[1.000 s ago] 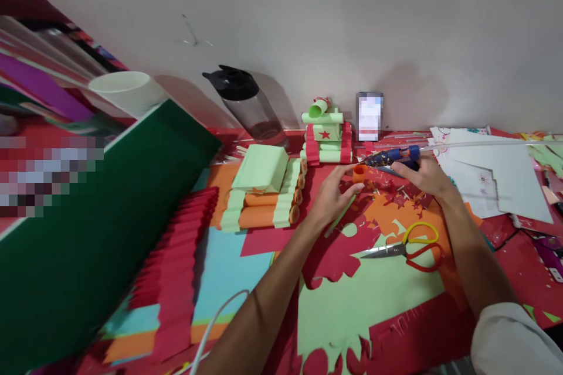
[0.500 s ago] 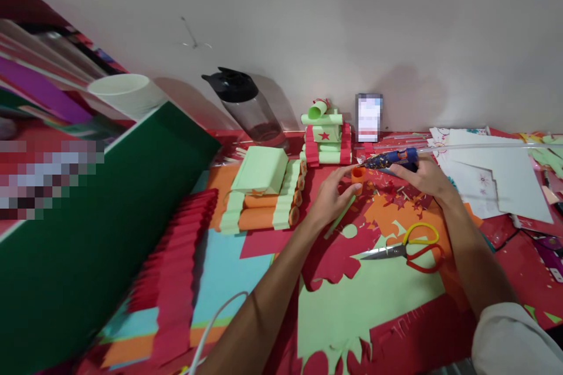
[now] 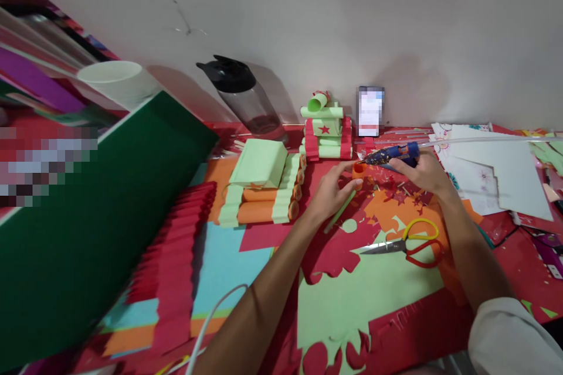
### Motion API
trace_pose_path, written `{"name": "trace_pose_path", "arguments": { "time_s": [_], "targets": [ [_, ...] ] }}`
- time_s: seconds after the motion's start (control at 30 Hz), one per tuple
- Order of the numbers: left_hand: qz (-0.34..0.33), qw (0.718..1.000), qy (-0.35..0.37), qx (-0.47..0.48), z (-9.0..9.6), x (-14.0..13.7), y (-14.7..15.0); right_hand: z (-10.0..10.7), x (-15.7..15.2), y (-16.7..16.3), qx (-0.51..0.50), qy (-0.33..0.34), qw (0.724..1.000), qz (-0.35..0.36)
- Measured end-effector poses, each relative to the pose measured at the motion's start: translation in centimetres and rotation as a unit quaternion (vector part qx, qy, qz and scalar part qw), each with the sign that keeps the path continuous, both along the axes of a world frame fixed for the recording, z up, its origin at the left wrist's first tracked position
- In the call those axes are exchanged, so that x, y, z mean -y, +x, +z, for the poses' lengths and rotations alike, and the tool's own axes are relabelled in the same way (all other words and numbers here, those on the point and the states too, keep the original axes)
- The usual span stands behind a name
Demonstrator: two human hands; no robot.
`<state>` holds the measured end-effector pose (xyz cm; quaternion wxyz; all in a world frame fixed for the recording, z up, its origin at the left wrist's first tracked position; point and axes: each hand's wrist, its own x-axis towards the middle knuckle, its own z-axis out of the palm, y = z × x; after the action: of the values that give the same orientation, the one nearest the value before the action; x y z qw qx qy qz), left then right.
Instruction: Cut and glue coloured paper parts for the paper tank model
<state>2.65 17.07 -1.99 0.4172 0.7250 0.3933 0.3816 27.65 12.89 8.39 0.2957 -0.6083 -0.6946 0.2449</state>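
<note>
Everything on the red table [image 3: 528, 266] sits slightly higher in view than half a second ago, the camera tipped down, while both hands stay nearly in place. Nearest, a white cable [image 3: 215, 316] curves left of a cut green sheet [image 3: 352, 304]; scissors [image 3: 387, 248] lie across the paper beyond. Thumb and fingers of the left hand [image 3: 329, 194] pinch an orange paper tube [image 3: 358, 172], hollow end up, its inside too small to read. The right hand [image 3: 428, 174] grips a blue glue gun [image 3: 396, 155], thumb along its side, other fingers mostly hidden; its nozzle is at the tube's rim, contact unclear. Left of them, a green paper box [image 3: 258, 163] sits on orange rolls [image 3: 257, 211]. Farther back stand a white cup [image 3: 112, 81] and a black-lidded clear bottle [image 3: 248, 99], contents indistinct, and a phone [image 3: 370, 111] by the wall [image 3: 272, 12].
</note>
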Motion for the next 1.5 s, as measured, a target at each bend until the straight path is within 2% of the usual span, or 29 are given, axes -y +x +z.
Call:
{"name": "trace_pose_path", "arguments": {
  "time_s": [0.2,1.0,1.5],
  "targets": [
    [0.006,1.0,0.011,0.004,-0.2,-0.1,0.0,0.0,0.1,-0.7,0.031,0.049,0.998,-0.007],
    [0.01,0.999,0.027,-0.025,-0.3,-0.1,-0.1,-0.3,0.2,-0.9,0.075,0.042,0.996,-0.023],
    [0.002,1.0,0.009,-0.006,0.3,0.1,0.1,-0.4,0.3,-1.3,0.089,0.042,0.993,-0.071]
  ]
}}
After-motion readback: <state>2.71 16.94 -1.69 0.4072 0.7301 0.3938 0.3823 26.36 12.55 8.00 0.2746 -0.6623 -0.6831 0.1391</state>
